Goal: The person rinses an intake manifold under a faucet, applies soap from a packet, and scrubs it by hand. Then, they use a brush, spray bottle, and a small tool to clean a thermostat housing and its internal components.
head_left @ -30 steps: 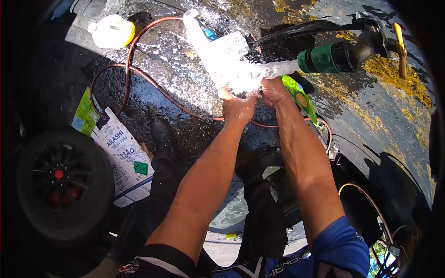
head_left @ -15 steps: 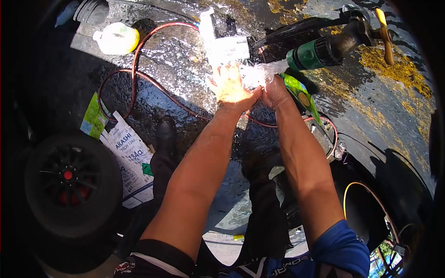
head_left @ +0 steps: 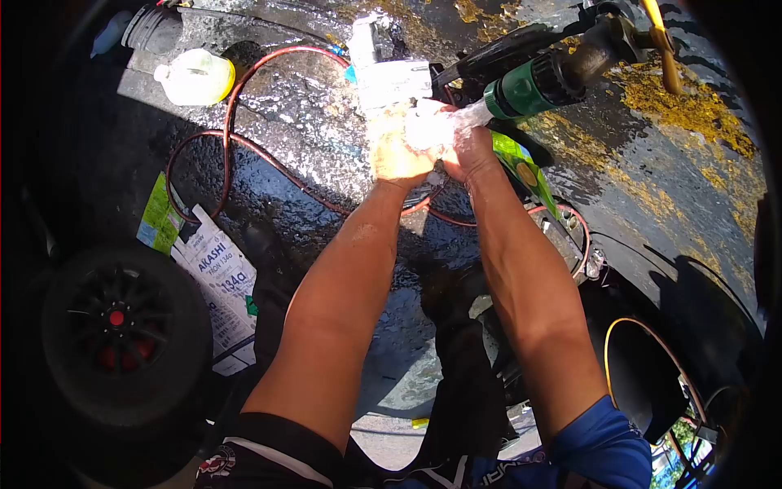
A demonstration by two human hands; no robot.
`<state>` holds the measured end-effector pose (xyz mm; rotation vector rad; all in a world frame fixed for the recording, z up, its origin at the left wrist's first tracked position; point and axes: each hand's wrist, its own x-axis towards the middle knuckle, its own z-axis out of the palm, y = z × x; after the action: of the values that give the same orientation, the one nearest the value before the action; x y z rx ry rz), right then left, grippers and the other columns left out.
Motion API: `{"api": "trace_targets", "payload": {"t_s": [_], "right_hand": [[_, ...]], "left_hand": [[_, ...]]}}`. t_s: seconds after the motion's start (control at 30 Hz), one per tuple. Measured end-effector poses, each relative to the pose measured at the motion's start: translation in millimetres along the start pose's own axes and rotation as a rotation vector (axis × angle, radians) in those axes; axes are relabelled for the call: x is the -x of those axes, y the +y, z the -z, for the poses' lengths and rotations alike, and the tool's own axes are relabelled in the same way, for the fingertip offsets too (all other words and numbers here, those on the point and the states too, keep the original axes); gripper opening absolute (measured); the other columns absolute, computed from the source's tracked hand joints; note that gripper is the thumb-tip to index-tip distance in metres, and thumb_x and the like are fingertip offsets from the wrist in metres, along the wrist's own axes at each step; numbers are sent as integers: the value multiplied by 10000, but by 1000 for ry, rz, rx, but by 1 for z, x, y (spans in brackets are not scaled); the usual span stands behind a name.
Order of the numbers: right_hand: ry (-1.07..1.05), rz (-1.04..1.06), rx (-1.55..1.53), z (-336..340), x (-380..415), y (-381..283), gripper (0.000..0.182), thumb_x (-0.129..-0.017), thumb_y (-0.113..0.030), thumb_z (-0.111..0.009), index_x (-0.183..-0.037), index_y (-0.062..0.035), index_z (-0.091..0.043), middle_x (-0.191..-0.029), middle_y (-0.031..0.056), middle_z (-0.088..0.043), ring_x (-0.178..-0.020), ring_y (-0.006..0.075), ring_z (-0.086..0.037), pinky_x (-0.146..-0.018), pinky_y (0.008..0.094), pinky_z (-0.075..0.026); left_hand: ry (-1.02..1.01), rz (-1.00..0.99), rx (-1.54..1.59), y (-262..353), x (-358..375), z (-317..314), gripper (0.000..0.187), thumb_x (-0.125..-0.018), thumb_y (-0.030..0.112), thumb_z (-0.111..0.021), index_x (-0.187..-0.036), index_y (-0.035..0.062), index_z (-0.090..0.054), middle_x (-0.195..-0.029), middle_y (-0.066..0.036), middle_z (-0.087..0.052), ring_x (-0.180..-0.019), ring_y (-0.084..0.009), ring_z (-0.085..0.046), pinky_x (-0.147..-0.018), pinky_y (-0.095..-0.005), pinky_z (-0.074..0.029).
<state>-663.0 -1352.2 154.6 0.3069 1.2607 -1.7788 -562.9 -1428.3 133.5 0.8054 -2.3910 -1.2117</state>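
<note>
Water pours from a green hose connector (head_left: 525, 88) onto my two hands, which meet under the stream. My left hand (head_left: 399, 151) has its palm turned up and its fingers stretched forward, washed out by glare. Touching it from the right, my right hand (head_left: 471, 153) is curved under the water, its fingers mostly hidden. The bright splash (head_left: 428, 126) covers what lies between the palms. Just beyond my fingertips lies a pale, overexposed blocky part (head_left: 395, 81) whose kind I cannot make out.
A yellow-tinted jug (head_left: 195, 77) stands at upper left, near a looping red hose (head_left: 269, 151) on wet ground. A wheel (head_left: 118, 334) and a printed carton (head_left: 216, 265) are at left. The tap's yellow handle (head_left: 661, 49) sits upper right. A green packet (head_left: 521, 167) lies beside my right wrist.
My hands have come closer together, the right turning inward as the left fingers draw in under the water. The view has shifted slightly.
</note>
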Motion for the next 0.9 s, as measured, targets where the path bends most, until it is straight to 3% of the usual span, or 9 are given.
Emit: {"api": "trace_targets", "payload": {"t_s": [0.1,0.17,0.37,0.47,0.57,0.67,0.77,0.8,0.9], "right_hand": [[-142,-10,-190,10,-7,14,363,-936,-212,-610,-1181,53,-644,-1111,145,-694,-990,253,-681,-910,394,-541],[-167,49,-77,1,-11,23,394,-941,-202,-596,-1243,52,-608,-1142,145,-684,-1050,258,-658,-953,393,-524],[-228,-83,-197,-5,-7,23,399,-952,-204,-626,-1266,39,-585,-1184,151,-668,-1079,263,-651,-977,406,-523],[-80,-77,-174,1,-4,27,358,-953,-144,-640,-1263,24,-584,-1192,147,-664,-1082,269,-649,-991,416,-525],[-49,-19,-20,-2,6,23,392,-954,-189,-655,-1287,1,-573,-1197,139,-659,-1076,257,-645,-987,410,-524],[-61,33,64,8,12,29,408,-936,-178,-677,-1291,-13,-566,-1200,120,-648,-1069,226,-635,-976,377,-521],[-6,85,597,21,13,30,415,-911,-142,-692,-1278,1,-562,-1184,101,-642,-1059,192,-623,-943,341,-519],[83,2,406,4,23,28,412,-904,-103,-677,-1281,5,-550,-1175,88,-640,-1049,185,-619,-912,328,-517],[20,-41,343,-1,33,27,428,-912,-102,-668,-1304,2,-529,-1193,99,-626,-1064,212,-612,-921,349,-515]], "left_hand": [[33,68,-2,-10,5,8,898,-673,392,-840,-1414,60,-459,-1350,-205,-526,-1255,-394,-478,-1075,-492,-386],[68,104,-10,-14,0,18,948,-657,400,-846,-1437,52,-434,-1365,-214,-516,-1265,-399,-471,-1082,-496,-377],[50,161,80,-11,5,28,1003,-641,352,-861,-1472,33,-398,-1369,-240,-509,-1298,-410,-450,-1105,-492,-355],[89,205,128,-8,8,18,963,-651,337,-852,-1454,31,-417,-1382,-251,-501,-1281,-418,-468,-1101,-473,-369],[134,117,100,-4,10,18,837,-713,332,-802,-1413,22,-462,-1374,-250,-507,-1246,-429,-500,-1091,-463,-385],[70,81,-100,-3,16,7,676,-773,299,-732,-1343,1,-523,-1320,-252,-546,-1214,-437,-526,-1070,-478,-401],[95,195,-38,7,18,9,529,-811,242,-668,-1262,-17,-577,-1243,-249,-589,-1191,-434,-537,-1052,-505,-403],[100,100,3,2,21,6,490,-804,214,-660,-1229,-24,-597,-1200,-246,-610,-1151,-435,-550,-1017,-509,-416],[142,83,75,2,28,12,467,-812,207,-660,-1211,-29,-599,-1186,-253,-607,-1105,-451,-557,-992,-516,-419]]}}
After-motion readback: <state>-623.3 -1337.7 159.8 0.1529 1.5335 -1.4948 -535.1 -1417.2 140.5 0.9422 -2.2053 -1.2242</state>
